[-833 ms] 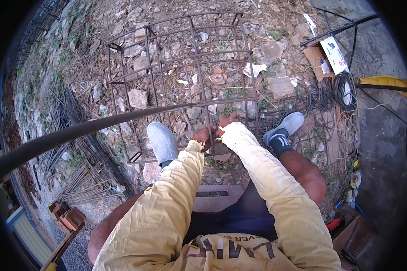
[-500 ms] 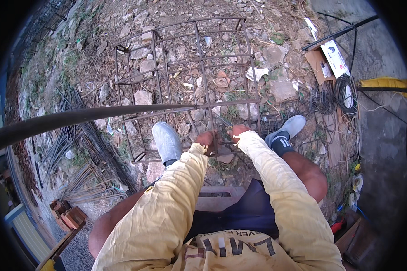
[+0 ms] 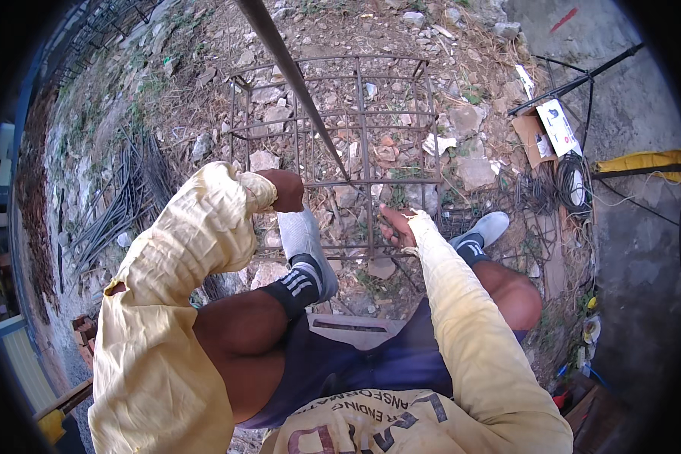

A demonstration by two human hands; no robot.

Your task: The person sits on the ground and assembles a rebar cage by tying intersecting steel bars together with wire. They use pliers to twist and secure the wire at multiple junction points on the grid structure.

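Observation:
A rusty steel rebar cage (image 3: 362,113) lies on the rubble in front of me, its bars forming a grid. A long dark rod (image 3: 286,60) rises from the cage towards the upper edge, large where it comes close. My left hand (image 3: 281,189) is bent down at the wrist and closed, above my left shoe and near the cage's left bars; its fingertips are hidden, and so is anything in them. Beside the cage's central bar, my right hand (image 3: 397,227) is turned partly palm up, its fingers loosely curled and apart, with nothing visible in them.
My grey left shoe (image 3: 303,234) and right shoe (image 3: 492,227) stand on either side of the cage's near end. Loose steel rods (image 3: 121,200) lie left. Right are an opened carton (image 3: 558,125), coiled black cable (image 3: 573,185) and yellow cloth (image 3: 643,163). Broken stones cover the ground.
My left hand has come away from beside the right hand, up and left, elbow outward. The right hand has turned and its fingers have loosened. The rod's near end swung from left to top.

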